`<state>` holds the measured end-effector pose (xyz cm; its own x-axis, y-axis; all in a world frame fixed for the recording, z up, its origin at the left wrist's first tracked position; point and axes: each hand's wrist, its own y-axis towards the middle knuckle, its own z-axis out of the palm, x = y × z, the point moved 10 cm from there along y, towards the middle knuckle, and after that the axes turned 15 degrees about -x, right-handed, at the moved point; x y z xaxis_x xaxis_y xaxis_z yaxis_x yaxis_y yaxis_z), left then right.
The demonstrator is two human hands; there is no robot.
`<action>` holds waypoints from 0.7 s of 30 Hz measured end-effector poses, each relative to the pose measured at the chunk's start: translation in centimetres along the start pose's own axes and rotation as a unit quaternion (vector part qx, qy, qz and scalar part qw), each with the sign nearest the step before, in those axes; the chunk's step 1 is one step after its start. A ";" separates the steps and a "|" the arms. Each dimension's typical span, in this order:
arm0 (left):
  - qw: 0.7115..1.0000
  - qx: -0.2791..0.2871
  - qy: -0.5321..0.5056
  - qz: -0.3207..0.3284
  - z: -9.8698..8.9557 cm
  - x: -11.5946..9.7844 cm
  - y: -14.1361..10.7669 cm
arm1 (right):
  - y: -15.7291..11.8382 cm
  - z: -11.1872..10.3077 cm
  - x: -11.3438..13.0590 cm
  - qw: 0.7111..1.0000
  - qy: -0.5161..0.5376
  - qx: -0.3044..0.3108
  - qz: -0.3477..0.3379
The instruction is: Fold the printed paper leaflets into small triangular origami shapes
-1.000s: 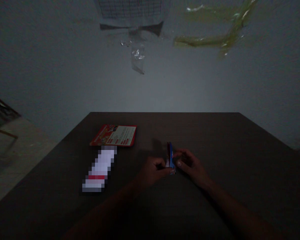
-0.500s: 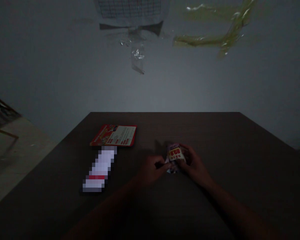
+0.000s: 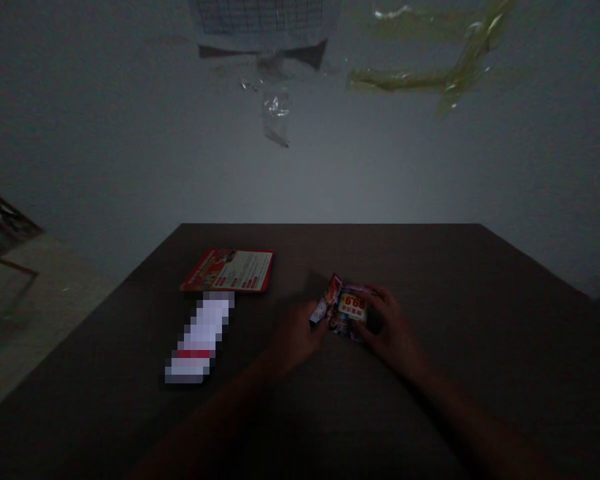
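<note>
A small folded leaflet (image 3: 344,309) with colourful print and large red digits on a pale patch is between my hands above the dark table. My left hand (image 3: 299,338) pinches its left part, where a strip is bent upward; some of those fingers are hidden behind the paper. On the other side my right hand (image 3: 393,327) grips the right edge, thumb in front near the lower corner and fingers at the top. Dim light makes the finer folds hard to make out.
Left of my hands lies a red and white printed stack (image 3: 245,270), cards or leaflets. Nearer me is a phone-shaped bright object (image 3: 200,338), pixelated. A pale wall (image 3: 380,160) with yellow tape (image 3: 405,81) rises behind the table (image 3: 430,260). Part of a chair (image 3: 5,257) shows far left.
The leaflet has opened wider, with more of its coloured print showing and its left part now bent upward. My left hand has shifted slightly left; my right hand keeps its hold.
</note>
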<state>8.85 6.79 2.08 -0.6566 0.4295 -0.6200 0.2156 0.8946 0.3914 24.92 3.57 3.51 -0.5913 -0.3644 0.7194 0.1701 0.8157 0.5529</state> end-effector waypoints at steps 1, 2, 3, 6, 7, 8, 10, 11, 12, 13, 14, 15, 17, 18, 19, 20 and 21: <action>1.000 -0.003 0.005 -0.001 -0.1 0.2 0.1 | 0.0 -0.2 0.7 0.999 -0.038 -0.006 -0.036; 1.000 -0.006 0.010 -0.002 -0.2 0.4 0.3 | 0.0 -0.3 1.5 0.994 -0.075 -0.006 -0.077; 1.000 -0.007 0.013 -0.002 -0.2 0.5 0.4 | -0.2 -0.2 2.3 0.988 -0.106 0.003 -0.115; 1.000 -0.007 0.013 0.005 -0.2 0.7 0.7 | -1.2 1.3 3.7 0.967 -0.153 0.074 -0.191; 1.000 -0.007 0.012 0.007 -0.2 0.7 0.8 | -1.5 1.8 3.9 0.960 -0.161 0.101 -0.204; 1.000 -0.008 0.010 0.010 -0.2 0.8 0.8 | -1.7 2.1 4.0 0.955 -0.170 0.118 -0.213; 1.000 -0.008 0.004 0.017 -0.1 0.8 1.0 | -1.9 2.4 4.0 0.948 -0.187 0.129 -0.221; 1.000 -0.008 0.000 0.022 -0.1 0.7 1.0 | -1.8 2.5 4.0 0.946 -0.196 0.128 -0.223; 1.000 -0.006 -0.006 0.028 -0.1 0.6 1.1 | -1.8 2.5 4.0 0.944 -0.203 0.127 -0.225; 0.999 -0.005 -0.012 0.034 -0.1 0.4 1.1 | -1.8 2.5 4.1 0.943 -0.207 0.127 -0.229; 0.999 -0.003 -0.017 0.040 -0.2 0.3 1.2 | -1.8 2.5 4.1 0.942 -0.206 0.125 -0.232; 0.999 -0.001 -0.022 0.045 -0.2 0.1 1.2 | -1.8 2.5 4.2 0.942 -0.202 0.124 -0.236; 0.998 0.002 -0.026 0.051 -0.2 -0.2 1.2 | -2.0 2.8 4.4 0.941 -0.187 0.134 -0.247; 0.998 0.002 -0.024 0.051 -0.3 -0.3 1.2 | -2.1 3.0 4.4 0.940 -0.175 0.148 -0.251; 0.999 0.002 -0.019 0.049 -0.3 -0.2 1.2 | -2.3 3.2 4.4 0.940 -0.163 0.162 -0.250; 0.999 -0.001 -0.011 0.043 -0.4 -0.1 1.3 | -2.4 3.4 4.3 0.941 -0.152 0.176 -0.246; 0.999 -0.006 0.002 0.034 -0.5 0.2 1.4 | -2.5 3.6 4.2 0.942 -0.143 0.188 -0.238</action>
<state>8.67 8.00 2.86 -0.6430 0.4896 -0.5889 0.2519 0.8614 0.4410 19.16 1.64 3.64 -0.7273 -0.6373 0.2547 -0.4278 0.7112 0.5578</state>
